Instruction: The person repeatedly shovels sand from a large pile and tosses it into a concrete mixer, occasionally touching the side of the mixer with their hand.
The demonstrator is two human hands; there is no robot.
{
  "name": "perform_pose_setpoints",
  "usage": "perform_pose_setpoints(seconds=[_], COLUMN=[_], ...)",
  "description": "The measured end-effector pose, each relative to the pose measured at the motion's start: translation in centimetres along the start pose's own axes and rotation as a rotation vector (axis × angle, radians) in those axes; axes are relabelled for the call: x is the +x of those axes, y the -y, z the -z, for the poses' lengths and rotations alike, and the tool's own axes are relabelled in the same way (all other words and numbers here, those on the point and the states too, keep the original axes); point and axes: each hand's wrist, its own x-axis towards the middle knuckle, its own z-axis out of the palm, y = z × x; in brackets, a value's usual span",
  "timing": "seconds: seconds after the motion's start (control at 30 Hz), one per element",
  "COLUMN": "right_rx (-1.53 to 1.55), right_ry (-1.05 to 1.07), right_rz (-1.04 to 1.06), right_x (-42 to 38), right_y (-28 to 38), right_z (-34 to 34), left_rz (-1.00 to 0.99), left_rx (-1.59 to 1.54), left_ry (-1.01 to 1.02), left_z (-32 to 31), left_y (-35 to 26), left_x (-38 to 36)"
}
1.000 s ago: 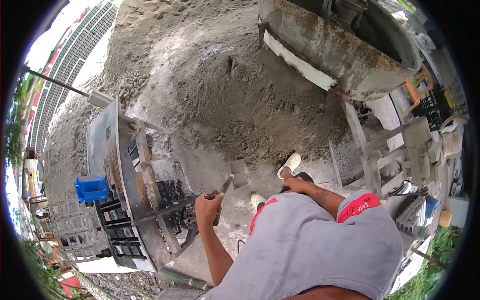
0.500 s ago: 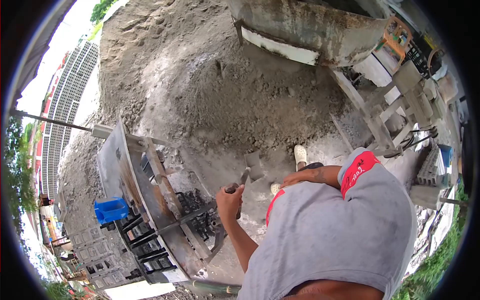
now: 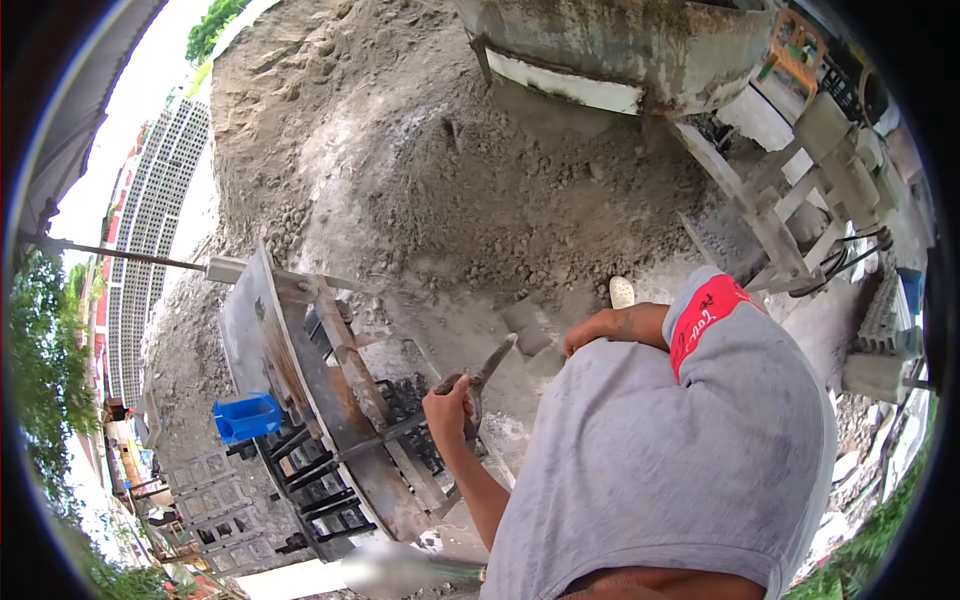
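Note:
My left hand (image 3: 449, 404) is closed around the grip of a shovel (image 3: 492, 366). Its shaft slants away to the upper right, toward a grey, dust-covered blade (image 3: 527, 325) low over the ground. My right hand (image 3: 588, 331) is held in front of my waist, beside the grey shirt. Its fingers are partly hidden by the shirt, and I cannot make out anything in them. Beyond the blade spreads a large heap of grey sand and gravel (image 3: 540, 200).
To the left stands a metal-topped work stand (image 3: 345, 400) with a blue plastic container (image 3: 247, 416). A big rusty metal trough (image 3: 620, 50) is at the far side. Wooden framing (image 3: 745, 200) lies right; hollow blocks (image 3: 205, 495) lie lower left.
My left hand has moved slightly left and down with the shovel grip, and more of the shaft shows. My right hand has risen a little. The whole view has shifted slightly.

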Motion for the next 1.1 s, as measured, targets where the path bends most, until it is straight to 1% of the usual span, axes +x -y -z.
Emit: perform_pose_setpoints(seconds=[0.03, 0.17, 0.23, 0.27, 0.33, 0.37, 0.4, 0.43, 0.47, 0.5, 0.57, 0.6, 0.63, 0.67, 0.7, 0.77, 0.83, 0.87, 0.93, 0.97, 1.03, 1.07, 1.1], right_rx=[0.040, 0.007, 0.055, 0.052, -0.040, -0.067, -0.066, -0.108, -0.149, -0.157, -0.161, -0.167, -0.152, -0.135, -0.087, -0.118, 0.005, 0.004, 0.156, 0.158, 0.191, 0.199, 0.235], right_ry=[0.026, 0.012, 0.003, -0.003, -0.044, -0.111, -0.219, -0.314, -0.405, -0.420, -0.639, -0.648, -0.780, -0.910, -0.953, -1.139, -1.319, -1.320, -1.372, -1.371, -1.262, -1.255, -1.217], right_rz=[0.000, 0.032, 0.171, 0.165, -0.115, -0.136, -0.163, -0.171, -0.179, -0.194, -0.220, -0.228, -0.203, -0.175, -0.179, -0.181, -0.136, -0.132, -0.213, -0.208, -0.261, -0.255, -0.294], right_x=[-0.1, 0.2, 0.0, 0.2, 1.0, -0.3, -3.4, -3.5, -3.7, -4.0, -4.8, -5.6, -6.4, -7.2, -8.0, -9.8, -12.0, -13.2, -15.8, -16.3, -17.0, -17.0, -16.9], right_y=[0.2, 0.1, -0.6, -0.7, -0.4, 0.8, 3.9, 3.8, 3.5, 2.9, 1.6, 0.9, 0.0, -0.7, -1.6, -3.5, -4.9, -5.3, -5.2, -6.2, -9.3, -11.3, -13.7], right_z=[0.0, 0.0, 0.1, 0.0, 0.0, 0.3, 0.9, 1.0, 1.2, 1.6, 2.6, 3.5, 4.6, 5.8, 7.7, 11.5, 15.5, 17.4, 20.6, 21.7, 23.6, 23.8, 23.4], left_rz=[0.000, -0.015, -0.021, -0.029, -0.056, -0.043, -0.032, -0.053, -0.041, -0.024, -0.026, -0.015, 0.004, -0.002, 0.009, 0.026, 0.026, 0.031, 0.031, 0.031, 0.028, 0.047, 0.072], left_rx=[0.003, 0.025, 0.028, 0.057, 0.073, 0.074, 0.073, 0.059, 0.059, 0.060, 0.053, 0.055, 0.062, 0.060, 0.050, 0.045, 0.064, 0.082, 0.079, 0.117, 0.160, 0.135, 0.112], left_ry=[0.000, 0.013, 0.026, 0.031, 0.048, 0.041, 0.036, 0.052, 0.053, 0.053, 0.048, 0.028, 0.021, 0.026, 0.023, 0.010, 0.012, 0.015, 0.008, 0.000, -0.015, -0.020, -0.027], left_z=[0.1, -0.1, -0.2, -0.2, -0.4, -0.5, -0.6, -0.7, -0.6, -0.7, -1.0, -1.2, -1.4, -1.6, -1.9, -2.3, -3.1, -3.7, -5.1, -5.8, -7.8, -8.9, -10.0], left_y=[0.0, -0.3, -0.4, -0.4, -0.6, -0.9, -1.1, -1.1, -1.1, -1.1, -1.9, -2.4, -2.9, -3.0, -3.0, -3.0, -3.7, -4.3, -5.6, -6.1, -7.6, -8.1, -8.5], left_x=[0.0, 0.2, 0.5, 0.6, 0.7, 0.6, 0.6, 0.9, 1.1, 1.3, 1.4, 1.5, 1.6, 2.0, 2.4, 3.3, 3.9, 4.2, 4.7, 5.0, 6.0, 6.3, 6.3])
